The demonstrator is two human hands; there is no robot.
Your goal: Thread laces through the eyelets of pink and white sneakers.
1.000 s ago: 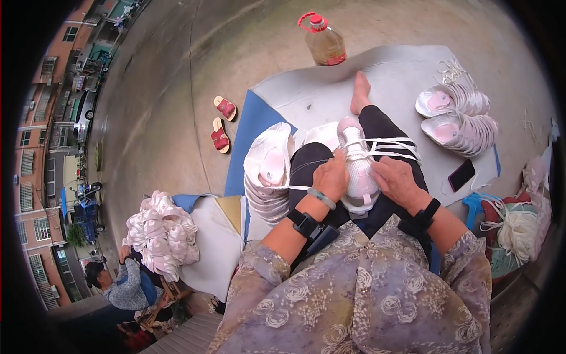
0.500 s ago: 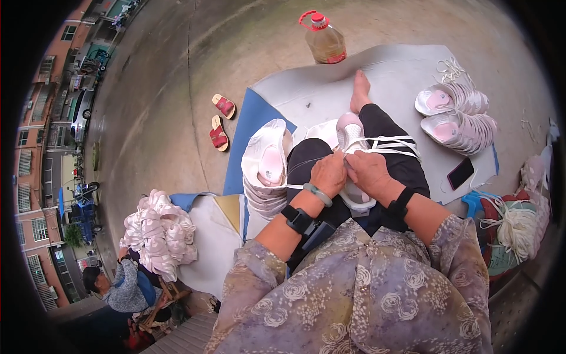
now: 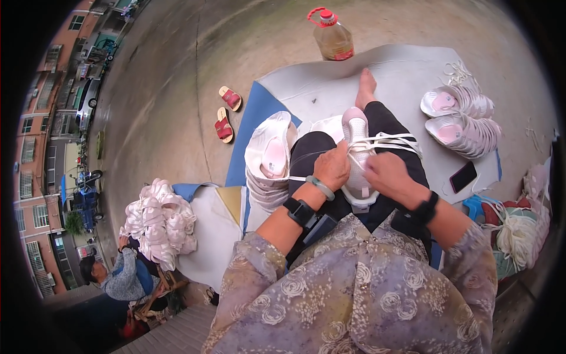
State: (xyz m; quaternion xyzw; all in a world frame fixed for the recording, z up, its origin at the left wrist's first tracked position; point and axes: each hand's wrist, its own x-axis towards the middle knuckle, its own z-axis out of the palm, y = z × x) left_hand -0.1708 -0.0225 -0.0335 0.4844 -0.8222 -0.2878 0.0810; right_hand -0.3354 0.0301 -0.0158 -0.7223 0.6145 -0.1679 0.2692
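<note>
Pale pink-and-white mesh shoe (image 3: 357, 127) between two bare hands

On stained, grey-brown concrete ground (image 3: 165, 118) lies a broad, pale grey sheet (image 3: 401, 65) (blue shows along its left edge). Two rows of nested white-and-pink shoe uppers (image 3: 470, 135) rest on its right; a clear plastic jug with a red cap (image 3: 334, 42) stands just beyond its far edge. The shoe is over the lap, toe pointing away. The left hand (image 3: 333, 168) is curled at its left side, the right hand (image 3: 389, 175) at its right, the two apart; whether either's fingertips pinch anything, I cannot tell. Flat white laces (image 3: 396, 139) cross the shoe and trail rightward.
</note>
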